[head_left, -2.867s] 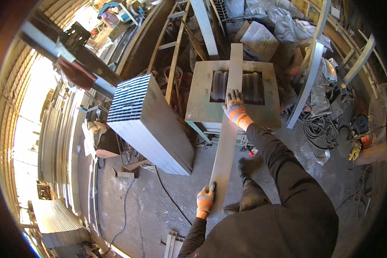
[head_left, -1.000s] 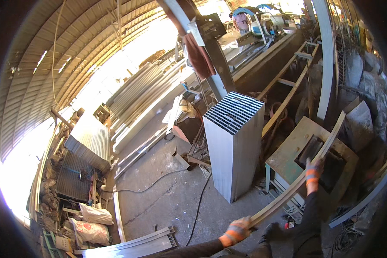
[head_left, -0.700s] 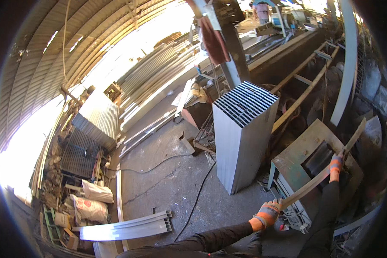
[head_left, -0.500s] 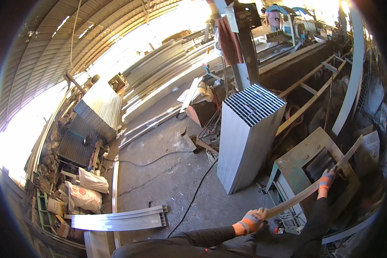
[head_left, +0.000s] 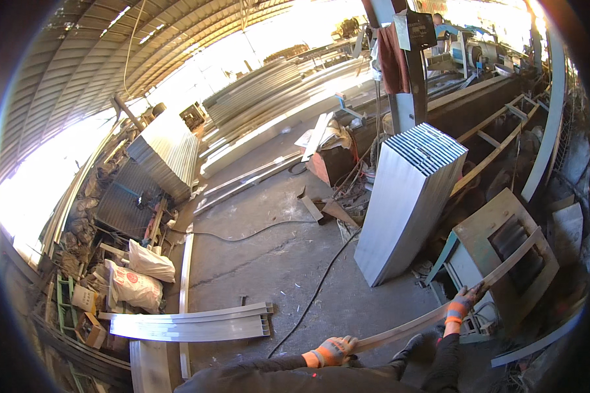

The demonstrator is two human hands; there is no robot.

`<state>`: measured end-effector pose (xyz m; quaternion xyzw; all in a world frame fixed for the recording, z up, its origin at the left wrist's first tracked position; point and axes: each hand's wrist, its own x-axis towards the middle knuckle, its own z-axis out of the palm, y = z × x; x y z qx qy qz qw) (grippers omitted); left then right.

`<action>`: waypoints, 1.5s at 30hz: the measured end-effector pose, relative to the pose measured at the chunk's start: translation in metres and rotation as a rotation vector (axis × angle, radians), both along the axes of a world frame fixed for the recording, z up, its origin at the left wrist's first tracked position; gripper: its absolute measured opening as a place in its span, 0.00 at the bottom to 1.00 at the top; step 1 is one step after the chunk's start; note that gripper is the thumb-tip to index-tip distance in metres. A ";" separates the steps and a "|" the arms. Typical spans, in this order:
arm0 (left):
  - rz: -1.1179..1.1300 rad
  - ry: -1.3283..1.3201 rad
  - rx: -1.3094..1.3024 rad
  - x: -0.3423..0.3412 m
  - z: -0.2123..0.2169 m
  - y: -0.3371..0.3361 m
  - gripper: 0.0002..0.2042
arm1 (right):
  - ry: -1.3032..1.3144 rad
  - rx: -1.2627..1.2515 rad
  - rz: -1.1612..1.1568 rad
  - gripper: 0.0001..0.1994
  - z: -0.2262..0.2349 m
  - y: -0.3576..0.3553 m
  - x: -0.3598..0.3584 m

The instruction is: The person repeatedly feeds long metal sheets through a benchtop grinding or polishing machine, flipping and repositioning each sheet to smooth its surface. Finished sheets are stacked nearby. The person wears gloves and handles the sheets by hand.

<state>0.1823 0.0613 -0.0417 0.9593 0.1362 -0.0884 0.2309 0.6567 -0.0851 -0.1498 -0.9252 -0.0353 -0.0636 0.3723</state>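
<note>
A long, narrow metal profile [head_left: 403, 331] slants up to the right in front of me. My left hand [head_left: 332, 352], in a grey and orange glove, is closed round its near left end. Farther along, my right hand [head_left: 464, 302], gloved alike, grips it beside a green-grey metal machine [head_left: 478, 226]. The profile's far end passes in front of the dark opening [head_left: 514, 252] in the machine's face; whether it touches the machine I cannot tell.
A tall bundle of metal profiles [head_left: 400, 209] stands upright left of the machine. Several profiles [head_left: 196, 325] lie stacked at lower left, near white sacks [head_left: 134, 285]. A black cable [head_left: 308, 304] crosses the floor. Behind the bundle rises a post [head_left: 406, 108]; a person [head_left: 439, 33] is far back.
Both my hands have moved left with the profile, and my right hand has come from the machine's face to its left side. The view has also turned somewhat.
</note>
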 end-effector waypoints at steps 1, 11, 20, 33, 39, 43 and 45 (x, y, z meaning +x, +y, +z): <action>-0.008 -0.014 0.002 -0.022 0.004 0.005 0.31 | -0.233 -0.173 -0.058 0.35 0.004 0.007 -0.029; 0.051 0.268 -0.400 -0.097 0.027 0.065 0.37 | 0.025 0.189 -0.079 0.30 0.027 0.001 -0.127; 0.209 0.335 -0.654 0.192 -0.037 0.011 0.36 | -0.319 0.211 0.087 0.33 -0.019 -0.096 0.158; 0.162 0.168 -0.471 0.537 -0.038 -0.048 0.34 | 0.001 -0.663 0.061 0.34 -0.024 -0.076 0.528; 0.152 0.191 -0.530 0.439 -0.039 -0.035 0.35 | -0.104 -0.710 0.037 0.29 -0.025 -0.067 0.423; 0.023 0.170 -0.498 0.331 -0.036 -0.021 0.37 | -0.056 -0.763 0.071 0.29 0.012 -0.055 0.294; 0.131 0.259 -0.531 0.267 -0.028 -0.015 0.39 | -0.008 -0.694 0.081 0.29 0.028 -0.042 0.226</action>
